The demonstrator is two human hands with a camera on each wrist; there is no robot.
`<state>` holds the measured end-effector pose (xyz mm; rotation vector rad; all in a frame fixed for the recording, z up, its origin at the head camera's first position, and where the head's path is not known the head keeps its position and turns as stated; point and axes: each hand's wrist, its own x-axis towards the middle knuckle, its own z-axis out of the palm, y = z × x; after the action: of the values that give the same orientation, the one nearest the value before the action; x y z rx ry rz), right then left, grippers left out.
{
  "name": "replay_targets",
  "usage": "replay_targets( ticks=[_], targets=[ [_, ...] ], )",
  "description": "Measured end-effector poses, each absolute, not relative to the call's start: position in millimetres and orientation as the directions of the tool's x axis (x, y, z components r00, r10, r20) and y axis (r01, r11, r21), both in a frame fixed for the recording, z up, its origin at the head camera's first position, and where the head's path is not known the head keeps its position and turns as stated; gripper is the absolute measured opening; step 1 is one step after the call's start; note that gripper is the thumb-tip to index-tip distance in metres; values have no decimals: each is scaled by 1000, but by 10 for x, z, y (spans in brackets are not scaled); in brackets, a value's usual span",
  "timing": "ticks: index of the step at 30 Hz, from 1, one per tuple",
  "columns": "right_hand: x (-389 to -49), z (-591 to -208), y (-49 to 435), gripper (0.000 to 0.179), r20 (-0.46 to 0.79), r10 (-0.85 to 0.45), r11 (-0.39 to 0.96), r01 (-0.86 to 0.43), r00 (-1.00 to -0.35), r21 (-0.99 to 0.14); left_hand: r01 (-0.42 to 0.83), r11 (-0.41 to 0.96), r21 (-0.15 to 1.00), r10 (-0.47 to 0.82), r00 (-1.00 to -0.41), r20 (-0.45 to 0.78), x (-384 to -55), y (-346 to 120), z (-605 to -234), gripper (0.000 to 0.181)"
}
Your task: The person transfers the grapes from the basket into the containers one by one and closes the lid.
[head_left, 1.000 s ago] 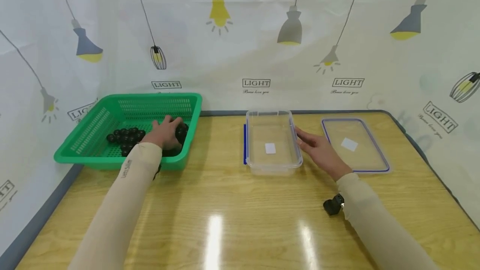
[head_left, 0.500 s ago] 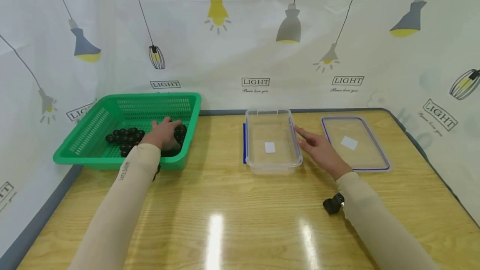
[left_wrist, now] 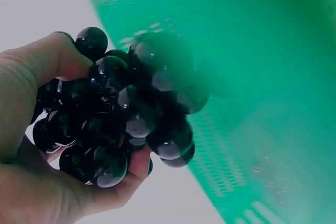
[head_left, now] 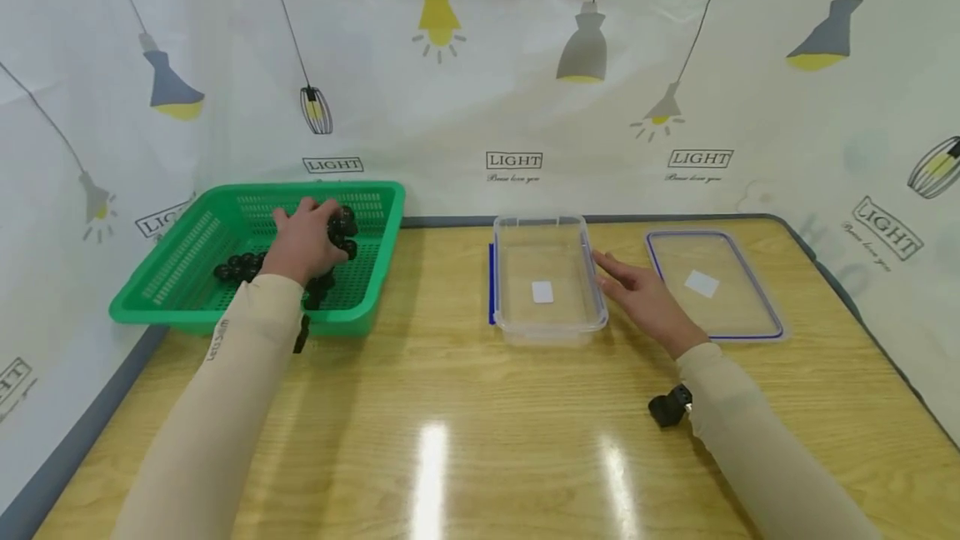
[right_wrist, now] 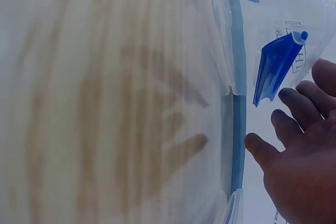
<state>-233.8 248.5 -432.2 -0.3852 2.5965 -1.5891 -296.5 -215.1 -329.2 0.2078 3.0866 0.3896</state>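
Observation:
My left hand (head_left: 300, 244) grips a bunch of dark grapes (left_wrist: 139, 100) and holds it above the floor of the green basket (head_left: 390, 257). In the left wrist view, thumb and fingers curl round the round, glossy fruit. More dark grapes (head_left: 238, 267) lie in the basket, partly hidden behind that hand and forearm. At the right side of a clear plastic container (head_left: 551, 326) is my right hand (head_left: 647, 304), its fingers extended and relaxed. Whether the fingertips touch the wall cannot be told. The right wrist view shows a blue latch (right_wrist: 281, 66) beside these fingers.
Right of the container lies its clear lid (head_left: 731, 307) with a blue seal, flat on the wooden table (head_left: 480, 407). Another blue latch (head_left: 492, 283) hangs at the container's left side. A wall sheet (head_left: 465, 107) printed with lamps stands behind the table.
My left hand has risen from low in the basket, shifting slightly left and away from me, and now lifts the bunch of grapes. The right hand has stayed by the container.

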Motion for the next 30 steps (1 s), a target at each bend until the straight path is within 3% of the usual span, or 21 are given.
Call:
replay_targets(
  ticks=[6,12,18,24,30],
  targets=[
    [-2349,-4328,2483,52,83,-232,437,-180,-969,-881,245,899,363,165,-957,238,-2852,-1766,-2825,48],
    [-2325,-4319,2470,53,82,-237,433,-181,-968,-883,436,810,393,310,-886,344,-2755,-1055,-2664,50],
    [-2317,-4337,2457,53,80,-247,415,-180,-966,-892,569,747,344,481,-820,312,-2789,-400,-2748,50],
    [-2320,-4336,2445,50,76,-228,444,-173,-971,-879,679,698,228,633,-733,248,-2958,65,-3120,46],
    [-2317,-4296,2466,50,69,-225,456,-168,-972,-874,652,720,240,645,-755,118,-3045,300,-3396,48]
  ],
)
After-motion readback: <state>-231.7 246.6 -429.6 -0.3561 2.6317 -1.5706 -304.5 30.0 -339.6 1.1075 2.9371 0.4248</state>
